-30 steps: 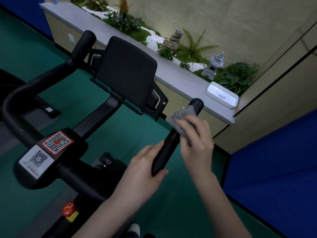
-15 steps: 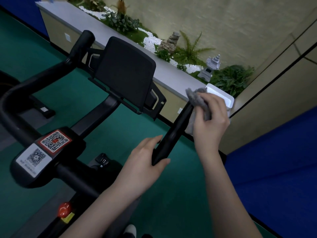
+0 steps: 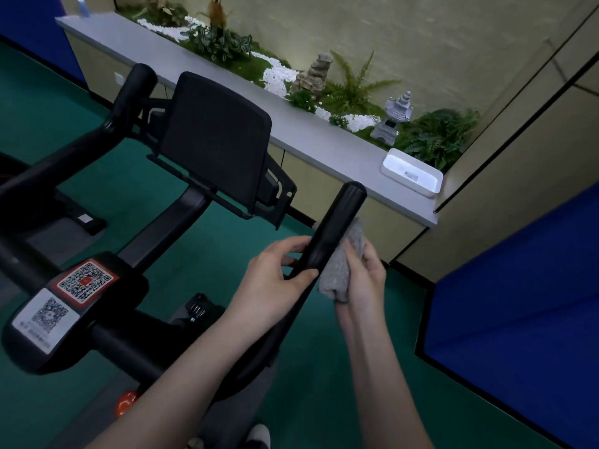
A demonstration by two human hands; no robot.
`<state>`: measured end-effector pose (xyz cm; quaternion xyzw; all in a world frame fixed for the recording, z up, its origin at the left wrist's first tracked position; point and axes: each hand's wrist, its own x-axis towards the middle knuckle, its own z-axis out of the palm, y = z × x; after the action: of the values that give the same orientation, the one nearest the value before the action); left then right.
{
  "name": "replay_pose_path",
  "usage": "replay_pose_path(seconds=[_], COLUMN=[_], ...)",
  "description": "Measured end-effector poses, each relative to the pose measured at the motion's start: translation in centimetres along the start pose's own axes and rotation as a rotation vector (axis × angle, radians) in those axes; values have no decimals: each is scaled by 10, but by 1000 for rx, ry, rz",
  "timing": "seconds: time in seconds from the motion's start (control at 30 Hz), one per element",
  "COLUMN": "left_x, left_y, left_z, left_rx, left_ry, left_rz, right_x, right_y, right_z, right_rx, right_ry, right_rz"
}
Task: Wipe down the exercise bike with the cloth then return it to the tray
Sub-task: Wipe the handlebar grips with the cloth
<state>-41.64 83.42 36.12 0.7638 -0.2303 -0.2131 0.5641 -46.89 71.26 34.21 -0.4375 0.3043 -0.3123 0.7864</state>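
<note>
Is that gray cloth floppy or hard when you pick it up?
Probably floppy: the gray cloth bunches and folds in the right hand. Likely light, since one hand alone presses it to the handlebar. Its fuzzy look suggests little slipping.

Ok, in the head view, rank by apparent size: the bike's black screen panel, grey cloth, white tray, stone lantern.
Largest: black screen panel.
Next, unranked: grey cloth and white tray look alike; the cloth is bunched and nearer.
Smallest: stone lantern.
</note>
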Motion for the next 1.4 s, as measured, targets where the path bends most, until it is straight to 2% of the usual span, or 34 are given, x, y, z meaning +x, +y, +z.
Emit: replay_pose_path(seconds=[0.17,0.3,0.4,0.47,0.57,0.67,0.73,0.87,1.03,1.23,1.4], left_x=[2,1,1,1,1,1,0,-2,-11,-22,-30], left_y=[0,1,0,-1,-2,-1,0,3,1,2,1], left_z=[1,-2,-2,-2,-1,-2,-3,-7,-19,-23,-23], left_rx=[-28,-28,-30,-33,-40,-39,-27,3,49,128,202], left_ry=[1,-19,-13,-20,-25,-20,-24,-34,-42,-74,-39], left_rz=[-8,-13,-10,-15,-26,-24,-25,-37,-90,-121,-72], right_x=[12,40,55,57,53,46,42,38,26,6,-10], right_y=[-11,-44,-75,-91,-110,-122,-126,-126,-105,-81,-64], right_z=[0,13,19,23,26,39,51,69,74,74,67], right_rx=[34,-36,-159,-350,-857,-1221,-1398,-1740,-2092,-2163,-2060], right_ry=[-99,-81,-145,-227,-395,-540,-632,-874,-949,-943,-1015], right_rz=[162,114,-27,-197,-537,-741,-816,-853,-989,-1020,-853])
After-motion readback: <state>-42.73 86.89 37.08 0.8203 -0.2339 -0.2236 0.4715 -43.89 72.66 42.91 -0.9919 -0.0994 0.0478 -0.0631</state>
